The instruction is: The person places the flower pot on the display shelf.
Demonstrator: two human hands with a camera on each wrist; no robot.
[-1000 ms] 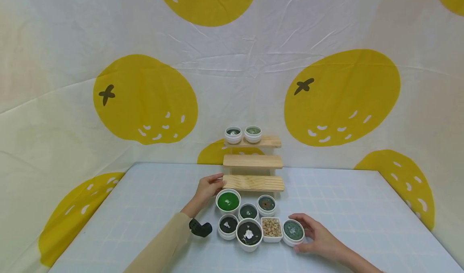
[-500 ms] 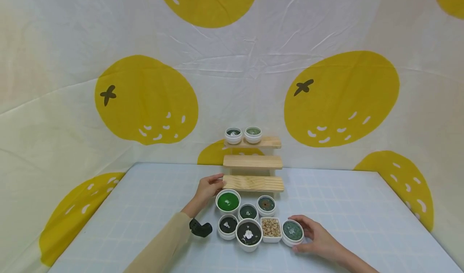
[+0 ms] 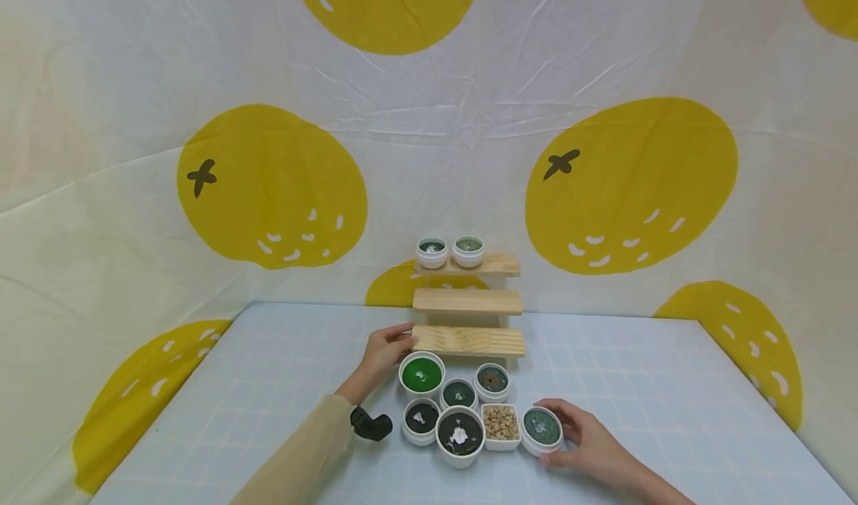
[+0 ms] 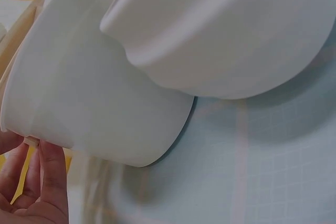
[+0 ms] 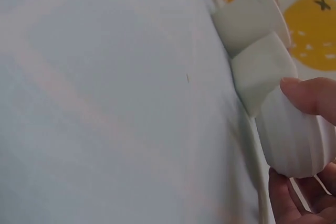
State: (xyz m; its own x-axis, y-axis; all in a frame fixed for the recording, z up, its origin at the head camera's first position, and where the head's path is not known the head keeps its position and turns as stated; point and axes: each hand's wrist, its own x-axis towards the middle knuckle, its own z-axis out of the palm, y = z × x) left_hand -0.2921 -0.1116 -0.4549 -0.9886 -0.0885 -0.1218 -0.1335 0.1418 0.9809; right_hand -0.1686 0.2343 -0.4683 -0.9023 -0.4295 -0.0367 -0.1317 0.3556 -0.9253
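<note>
Pale-blue table point(image 3: 268, 371), round, green-filled white cup point(image 3: 542, 429) — right fingers point(image 5: 283, 196) gripping it, left fingers point(image 4: 53, 176) pinching shelf point(image 3: 469, 340)

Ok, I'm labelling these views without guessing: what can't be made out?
Wooden three-step stand: support under the left end of its lowest step, hidden by the green-filled cup, head view.
Right hand: some fingertips, hidden by the round pot it holds, right wrist view.
White patch in the foremost cup: head view, too small to identify.
Black object beside the left sleeve: head view, too small to identify.
</note>
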